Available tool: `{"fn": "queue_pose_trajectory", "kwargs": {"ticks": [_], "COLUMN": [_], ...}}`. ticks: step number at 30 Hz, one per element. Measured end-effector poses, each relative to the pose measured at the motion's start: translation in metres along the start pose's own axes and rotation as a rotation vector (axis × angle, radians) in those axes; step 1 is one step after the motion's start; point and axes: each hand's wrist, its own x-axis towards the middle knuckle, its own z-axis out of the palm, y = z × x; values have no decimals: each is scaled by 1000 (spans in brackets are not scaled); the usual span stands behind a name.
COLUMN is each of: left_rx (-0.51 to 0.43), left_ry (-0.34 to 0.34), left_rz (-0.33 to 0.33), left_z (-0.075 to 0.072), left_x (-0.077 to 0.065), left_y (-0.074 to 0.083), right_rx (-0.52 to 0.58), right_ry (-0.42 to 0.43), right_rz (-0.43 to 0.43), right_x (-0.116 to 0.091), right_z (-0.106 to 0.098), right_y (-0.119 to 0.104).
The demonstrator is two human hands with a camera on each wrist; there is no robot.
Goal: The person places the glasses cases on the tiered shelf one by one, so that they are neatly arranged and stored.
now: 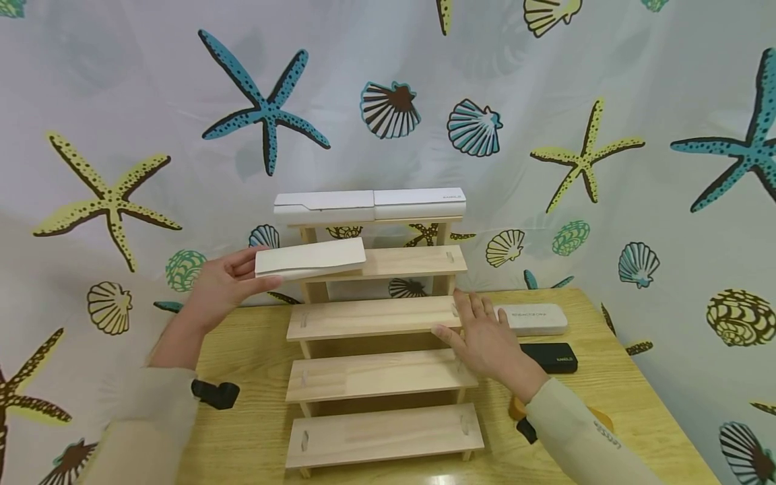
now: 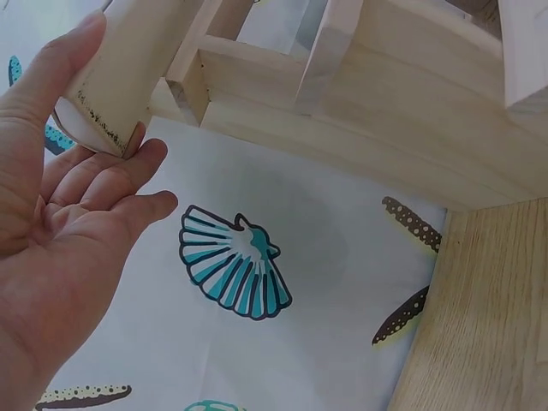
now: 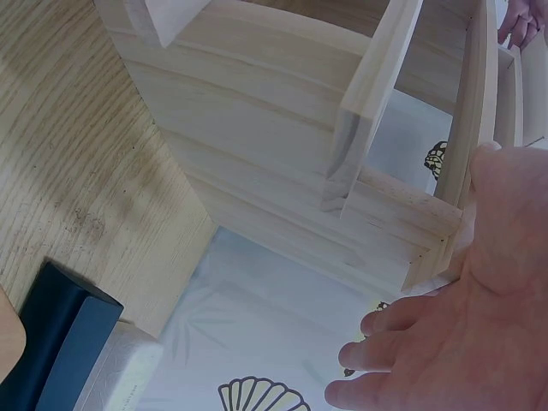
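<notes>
My left hand (image 1: 221, 283) pinches the left end of a white glasses case (image 1: 310, 257), thumb in front and fingers behind. The case overlaps the left part of the second tier from the top of a stepped wooden rack (image 1: 378, 375); in the left wrist view the case's worn, speckled corner (image 2: 103, 120) shows between thumb and fingers. At the rack's right side, my right hand (image 1: 485, 337) touches the end of the middle tier, its fingers stretched out. Two white glasses cases (image 1: 327, 204) lie end to end along the top tier.
On the wooden table (image 1: 242, 431), right of the rack, lie a pale glasses case (image 1: 536, 319) and a black one (image 1: 558, 358). Something orange-brown (image 1: 600, 419) is partly hidden by the right sleeve. A curtain (image 1: 388, 162) with starfish and shells hangs close behind the rack.
</notes>
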Motion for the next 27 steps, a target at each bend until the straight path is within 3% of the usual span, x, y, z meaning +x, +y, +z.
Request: {"fn": "queue_pose_trajectory", "kwargs": {"ticks": [13, 27], "left_rx": [-71, -44], "left_ry": [-26, -54], "left_rz": [-12, -52], "left_z": [14, 18], "left_x": [12, 19], "left_y": [-1, -2], "right_rx": [5, 6], "right_ry": [-6, 4], "right_rz": [5, 1], "right_x": [0, 0], "right_z": [0, 0], "right_y": [1, 0]}}
